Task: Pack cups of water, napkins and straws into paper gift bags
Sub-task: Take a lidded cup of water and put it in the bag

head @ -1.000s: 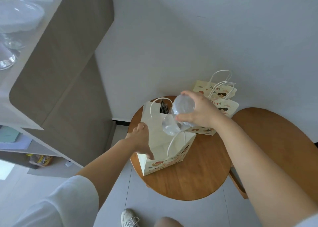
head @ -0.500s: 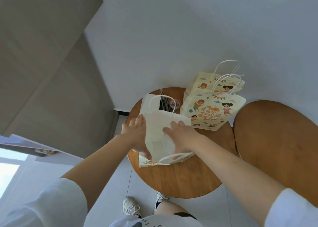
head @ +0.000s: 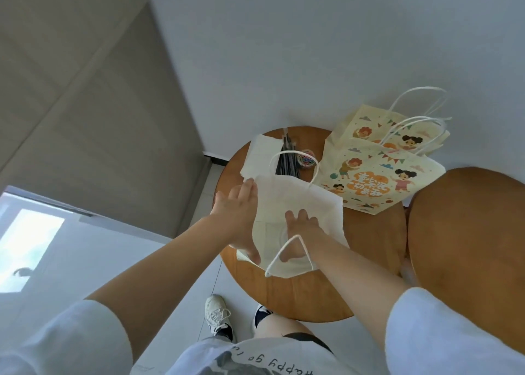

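An open cream paper gift bag (head: 298,201) stands on the round wooden table (head: 372,247). My left hand (head: 235,212) grips its left wall, thumb inside the rim. My right hand (head: 301,232) is down inside the bag, behind the near handle loop, its fingers and thumb around a clear cup of water (head: 274,235) that shows only as a faint round shape. White napkins (head: 261,153) and black straws (head: 285,161) lie on the table just behind the bag.
Two printed gift bags (head: 377,176) lean against the wall at the table's back right. A small round tub of coloured bits (head: 306,160) sits beside the straws. A second wooden table (head: 468,232) adjoins on the right. A grey cabinet (head: 85,105) stands to the left.
My right hand carried the clear cup from above the bag down into it. My left hand kept its grip on the bag's side. The view tilted further down.
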The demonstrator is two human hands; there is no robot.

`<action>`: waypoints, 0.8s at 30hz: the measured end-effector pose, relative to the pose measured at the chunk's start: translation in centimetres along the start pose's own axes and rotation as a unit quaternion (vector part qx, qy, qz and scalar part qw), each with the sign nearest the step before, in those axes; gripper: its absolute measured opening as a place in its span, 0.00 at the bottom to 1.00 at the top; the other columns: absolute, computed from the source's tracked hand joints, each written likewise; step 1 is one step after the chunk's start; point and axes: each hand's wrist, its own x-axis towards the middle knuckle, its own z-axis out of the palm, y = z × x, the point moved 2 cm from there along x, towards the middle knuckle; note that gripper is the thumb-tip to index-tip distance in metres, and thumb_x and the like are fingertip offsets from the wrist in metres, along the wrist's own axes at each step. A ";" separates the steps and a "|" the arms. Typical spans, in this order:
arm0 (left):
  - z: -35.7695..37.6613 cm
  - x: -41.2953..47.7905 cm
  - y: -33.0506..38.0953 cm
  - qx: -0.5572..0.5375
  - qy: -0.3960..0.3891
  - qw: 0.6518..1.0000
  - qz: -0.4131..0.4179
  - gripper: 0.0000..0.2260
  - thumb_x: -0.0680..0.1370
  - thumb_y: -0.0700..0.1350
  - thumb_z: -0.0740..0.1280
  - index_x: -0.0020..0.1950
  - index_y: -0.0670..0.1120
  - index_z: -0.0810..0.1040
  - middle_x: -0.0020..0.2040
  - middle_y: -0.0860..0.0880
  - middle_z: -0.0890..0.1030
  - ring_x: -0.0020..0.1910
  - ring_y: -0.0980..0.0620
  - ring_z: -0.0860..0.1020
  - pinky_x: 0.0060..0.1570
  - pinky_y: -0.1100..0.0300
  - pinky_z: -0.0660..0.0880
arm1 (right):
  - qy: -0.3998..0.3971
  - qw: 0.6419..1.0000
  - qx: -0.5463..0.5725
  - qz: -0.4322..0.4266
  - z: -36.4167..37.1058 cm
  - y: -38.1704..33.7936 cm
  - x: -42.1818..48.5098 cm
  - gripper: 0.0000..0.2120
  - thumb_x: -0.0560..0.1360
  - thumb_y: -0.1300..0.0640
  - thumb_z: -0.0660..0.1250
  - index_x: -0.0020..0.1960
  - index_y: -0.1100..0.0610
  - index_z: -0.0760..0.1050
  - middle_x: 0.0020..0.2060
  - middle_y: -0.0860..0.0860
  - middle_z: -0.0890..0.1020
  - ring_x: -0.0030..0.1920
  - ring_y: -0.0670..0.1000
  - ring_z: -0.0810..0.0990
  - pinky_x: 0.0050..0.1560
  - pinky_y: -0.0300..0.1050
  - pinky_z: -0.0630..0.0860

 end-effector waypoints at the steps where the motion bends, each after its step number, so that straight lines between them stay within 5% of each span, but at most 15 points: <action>1: 0.2 0.0 0.1 0.001 0.006 1.000 0.003 0.66 0.56 0.72 0.73 0.77 0.46 0.36 0.77 0.44 0.42 0.76 0.42 0.49 0.71 0.39 0.54 | 0.005 1.000 0.017 0.012 0.3 -0.2 0.4 0.47 0.61 0.43 0.76 0.70 0.52 0.51 0.62 0.57 0.62 0.62 0.63 0.65 0.59 0.60 0.73; 8: 0.8 0.1 0.2 -0.017 0.017 1.000 -0.004 0.64 0.58 0.72 0.72 0.77 0.45 0.37 0.77 0.45 0.40 0.76 0.43 0.47 0.72 0.42 0.54 | 0.023 0.999 0.036 0.023 1.3 -0.9 2.4 0.41 0.68 0.47 0.73 0.70 0.53 0.51 0.65 0.58 0.59 0.65 0.63 0.63 0.59 0.62 0.72; 14: 0.8 0.0 0.1 -0.046 0.019 0.999 -0.014 0.64 0.59 0.71 0.73 0.77 0.46 0.37 0.77 0.46 0.41 0.76 0.44 0.48 0.72 0.44 0.53 | 0.052 0.998 0.003 -0.028 1.2 -0.8 2.5 0.49 0.65 0.35 0.71 0.73 0.55 0.49 0.68 0.60 0.58 0.66 0.64 0.64 0.60 0.57 0.72; 19: 0.6 0.2 0.5 -0.095 0.043 0.994 -0.025 0.56 0.64 0.67 0.72 0.78 0.48 0.41 0.78 0.47 0.45 0.76 0.45 0.52 0.71 0.46 0.58 | 0.076 0.993 0.074 -0.060 -1.0 -0.6 -0.2 0.43 0.74 0.43 0.65 0.76 0.50 0.40 0.71 0.58 0.57 0.66 0.61 0.65 0.61 0.56 0.69; 22: -0.2 -0.1 0.5 -0.192 0.061 0.979 -0.038 0.46 0.71 0.62 0.69 0.78 0.46 0.47 0.78 0.49 0.50 0.75 0.47 0.55 0.72 0.51 0.57 | 0.148 0.978 0.108 -0.099 -4.3 -0.1 -3.7 0.30 0.76 0.47 0.61 0.74 0.54 0.55 0.66 0.55 0.67 0.62 0.56 0.70 0.58 0.51 0.73; 24: -1.1 -0.2 0.2 -0.282 0.110 0.951 -0.057 0.32 0.75 0.54 0.68 0.75 0.47 0.60 0.75 0.50 0.62 0.71 0.50 0.64 0.68 0.57 0.62 | 0.237 0.954 0.146 -0.110 -6.9 0.6 -6.1 0.17 0.77 0.50 0.60 0.63 0.57 0.69 0.56 0.53 0.75 0.53 0.53 0.75 0.49 0.47 0.74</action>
